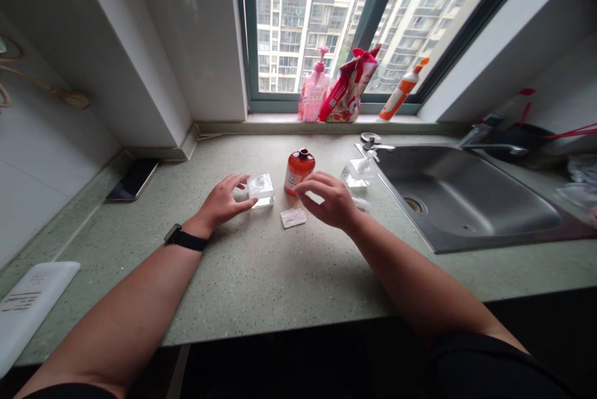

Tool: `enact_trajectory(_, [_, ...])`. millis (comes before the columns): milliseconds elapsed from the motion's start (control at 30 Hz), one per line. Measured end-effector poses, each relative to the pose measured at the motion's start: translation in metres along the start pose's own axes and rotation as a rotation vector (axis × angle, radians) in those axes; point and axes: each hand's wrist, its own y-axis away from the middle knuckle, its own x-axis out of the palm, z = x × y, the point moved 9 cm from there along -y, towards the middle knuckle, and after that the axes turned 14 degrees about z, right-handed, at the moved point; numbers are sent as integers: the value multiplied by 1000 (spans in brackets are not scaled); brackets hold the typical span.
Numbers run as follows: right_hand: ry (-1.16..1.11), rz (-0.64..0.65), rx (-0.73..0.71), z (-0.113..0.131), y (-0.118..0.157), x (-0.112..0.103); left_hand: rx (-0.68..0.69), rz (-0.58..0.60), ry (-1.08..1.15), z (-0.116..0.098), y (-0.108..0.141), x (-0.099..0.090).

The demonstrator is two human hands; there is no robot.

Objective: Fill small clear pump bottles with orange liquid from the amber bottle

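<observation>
My left hand (226, 203) is at the left side of a clear square bottle (262, 190) on the counter, its thumb at the front face and a forefinger at the back corner. An amber bottle (300, 170) with a pale label stands upright to the right, its dark neck uncapped. Beside its lower right side is my right hand (329, 199), fingers apart and curved, with nothing visible between them; whether they touch the bottle I cannot tell. A folded white tissue (293, 218) lies in front of the amber bottle.
A clear square pump bottle (360, 171) and a partly hidden clear tube-like piece (361, 203) are near the steel sink (471, 194). On the windowsill stand a pink pump bottle (313, 94), a red bag (349, 91) and an orange bottle (400, 94). A phone (134, 179) lies left.
</observation>
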Motion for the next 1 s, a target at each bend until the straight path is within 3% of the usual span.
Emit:
enact_trajectory(100, [35,335,71,-4,2,42,0,9,6,1,-1,1])
enact_trajectory(200, [80,526,202,-19,10,70,9,2,4,1,0,1])
enact_trajectory(467, [-4,611,264,-26,12,81,68,-22,10,-5,2,0])
enact_trajectory(733, [-280,529,375,-35,11,75,138,-21,-27,-17,4,-3])
enact_trajectory(867, [-409,217,341,-34,4,48,178,-12,-52,-25,5,-1])
enact_trajectory(1000, [-296,-90,282,-26,2,17,219,-22,-78,-33,7,1])
